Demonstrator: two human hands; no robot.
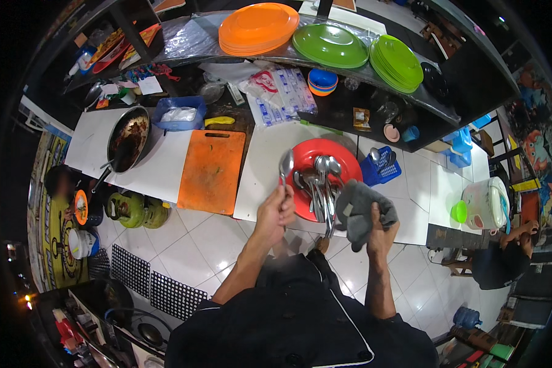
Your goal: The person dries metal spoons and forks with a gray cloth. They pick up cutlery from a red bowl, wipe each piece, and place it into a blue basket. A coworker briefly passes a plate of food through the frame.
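Note:
My left hand (276,212) is closed around the handle of a metal spoon (286,163), its bowl pointing up beside the left rim of a red plate (306,149). A heap of metal spoons and forks (322,184) lies on that plate, some handles sticking out over its near rim. In my right hand (381,232) is a bunched grey cloth (361,211), at the plate's right near side. Just behind the cloth, a blue plastic basket (392,172) holds a few spoons.
An orange cutting board (214,172), a frying pan (140,120) and a blue tub (202,103) are on the left counter. Orange plates (257,27) and green plates (398,62) stand stacked on the raised shelf. A rice cooker (485,198) and a person (499,264) are at the right.

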